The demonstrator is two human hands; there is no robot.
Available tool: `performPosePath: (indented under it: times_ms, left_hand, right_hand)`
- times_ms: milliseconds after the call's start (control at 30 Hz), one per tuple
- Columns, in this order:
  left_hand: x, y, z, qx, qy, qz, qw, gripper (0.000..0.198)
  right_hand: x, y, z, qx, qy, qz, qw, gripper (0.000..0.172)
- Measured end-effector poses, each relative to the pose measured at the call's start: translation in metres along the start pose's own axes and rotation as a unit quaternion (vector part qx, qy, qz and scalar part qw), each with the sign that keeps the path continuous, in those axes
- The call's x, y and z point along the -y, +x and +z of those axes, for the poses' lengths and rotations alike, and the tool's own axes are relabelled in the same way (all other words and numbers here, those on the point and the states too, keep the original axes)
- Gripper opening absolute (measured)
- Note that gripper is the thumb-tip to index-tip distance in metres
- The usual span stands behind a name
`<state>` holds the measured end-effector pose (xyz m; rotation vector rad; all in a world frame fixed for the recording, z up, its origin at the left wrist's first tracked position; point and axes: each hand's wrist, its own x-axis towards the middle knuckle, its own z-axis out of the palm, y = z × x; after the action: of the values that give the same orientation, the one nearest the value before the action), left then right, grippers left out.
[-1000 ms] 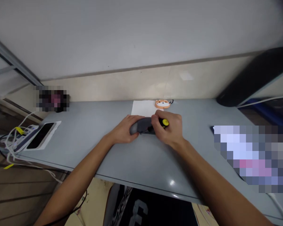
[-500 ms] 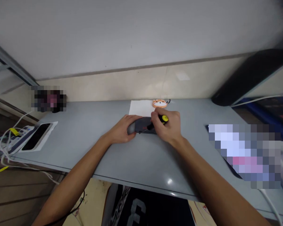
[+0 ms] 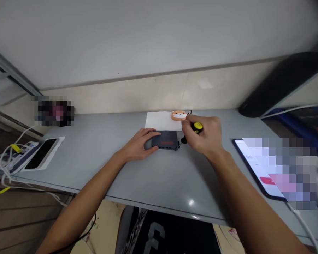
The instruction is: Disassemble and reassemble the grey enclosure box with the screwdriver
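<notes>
A flat dark grey case [image 3: 167,138] lies on the grey desk, with an orange-red mark on top and a row of small holes along its near edge. My left hand [image 3: 141,144] grips its left end, thumb on the near side and fingers on the far side. In my right hand [image 3: 205,134] is a screwdriver [image 3: 197,127] with a black and yellow handle, closed in the fingers. It tilts down to the left, its tip beside the near right corner of the case. Whether the tip touches there I cannot tell.
Behind the case, white paper [image 3: 159,120] and an orange animal-face case [image 3: 178,115] lie near the wall. A lit tablet-like screen [image 3: 257,165] lies at right. At left are a phone [image 3: 41,154], a power strip [image 3: 23,155] and cables. A black column [image 3: 278,84] stands back right.
My right hand and the screwdriver have moved right, from over the middle of the case to its right end, uncovering the top. My left hand stays on the left end.
</notes>
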<state>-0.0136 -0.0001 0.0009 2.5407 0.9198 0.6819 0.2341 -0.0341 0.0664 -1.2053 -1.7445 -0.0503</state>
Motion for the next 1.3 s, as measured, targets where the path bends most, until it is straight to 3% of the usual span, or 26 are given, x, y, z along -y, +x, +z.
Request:
performPosePath:
  times_ms: [533,1300]
  left_hand:
    - [-0.0021,0.0005,0.0014,0.004,0.010,0.002,1.000,0.052]
    - [-0.0004,0.0015,0.0031,-0.007,0.015,0.017,1.000,0.047]
  right_hand:
    - [0.0021,0.0005,0.0012,-0.001,-0.004,-0.022,1.000,0.033]
    - [-0.0034,-0.0008,0.0030,-0.003,0.000,0.006,1.000,0.037]
